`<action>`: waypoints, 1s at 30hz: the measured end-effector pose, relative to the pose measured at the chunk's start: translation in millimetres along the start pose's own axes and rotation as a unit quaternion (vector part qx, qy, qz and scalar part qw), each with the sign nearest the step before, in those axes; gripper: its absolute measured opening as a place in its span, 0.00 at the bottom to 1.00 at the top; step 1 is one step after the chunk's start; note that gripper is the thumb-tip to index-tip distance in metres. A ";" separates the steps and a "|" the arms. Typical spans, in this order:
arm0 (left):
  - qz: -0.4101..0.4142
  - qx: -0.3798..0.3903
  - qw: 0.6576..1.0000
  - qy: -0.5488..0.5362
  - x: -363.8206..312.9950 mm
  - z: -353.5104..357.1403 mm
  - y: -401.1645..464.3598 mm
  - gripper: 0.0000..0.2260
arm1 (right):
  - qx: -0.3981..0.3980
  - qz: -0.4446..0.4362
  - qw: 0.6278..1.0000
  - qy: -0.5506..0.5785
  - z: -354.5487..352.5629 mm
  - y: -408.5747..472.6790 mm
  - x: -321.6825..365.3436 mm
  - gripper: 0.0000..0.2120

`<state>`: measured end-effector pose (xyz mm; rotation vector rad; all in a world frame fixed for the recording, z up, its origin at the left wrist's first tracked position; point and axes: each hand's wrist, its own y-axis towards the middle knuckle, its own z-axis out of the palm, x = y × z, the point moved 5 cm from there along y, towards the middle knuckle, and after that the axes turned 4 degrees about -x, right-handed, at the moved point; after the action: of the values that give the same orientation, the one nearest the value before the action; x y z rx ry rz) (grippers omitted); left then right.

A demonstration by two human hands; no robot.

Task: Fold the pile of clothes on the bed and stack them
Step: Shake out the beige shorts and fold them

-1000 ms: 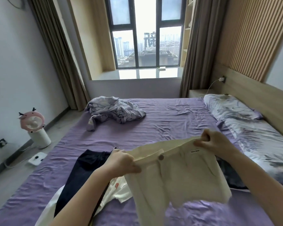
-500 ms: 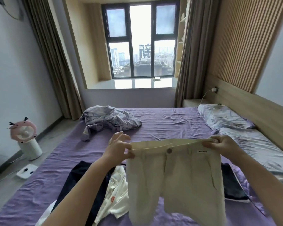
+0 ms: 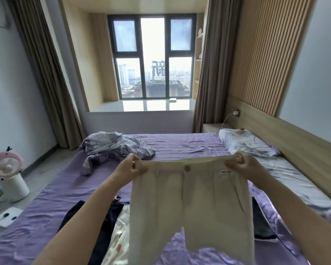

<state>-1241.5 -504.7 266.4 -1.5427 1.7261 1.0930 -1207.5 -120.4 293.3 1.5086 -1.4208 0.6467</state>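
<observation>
Both hands, left hand (image 3: 134, 167) and right hand (image 3: 243, 165), pinch the white shorts (image 3: 191, 203) waistband taut above the bed (image 3: 180, 148); next, likely halving them lengthwise.

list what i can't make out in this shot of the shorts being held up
Head view:
- Small label on the cream shorts: print too small to read.
- Dark garment and white garment on the bed: partly hidden by the shorts and left forearm.
- Shorts' left leg hem: cut off by bottom edge.

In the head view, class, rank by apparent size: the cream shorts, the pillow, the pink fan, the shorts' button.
1. cream shorts, inflated by nearness
2. pillow
3. pink fan, close to the pillow, unsure
4. button
</observation>
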 end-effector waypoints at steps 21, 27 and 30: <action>0.016 0.015 0.998 -0.055 -41.1 -16.1 -1.8 0.07 | 0.004 0.004 1.000 0.003 -6.8 0.7 5.6 0.06; 0.055 -0.038 0.995 -0.074 -54.4 -9.6 -7.7 0.07 | -0.029 -0.004 0.999 0.023 -12.4 4.5 12.8 0.20; 0.028 -0.078 0.992 -0.091 -54.5 -9.2 -6.1 0.11 | -0.049 0.005 0.999 0.023 -13.7 2.9 18.5 0.21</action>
<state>-1225.3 -484.8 315.7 -1.4416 1.6012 1.3825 -1203.9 -116.7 315.9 1.4033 -1.4053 0.6055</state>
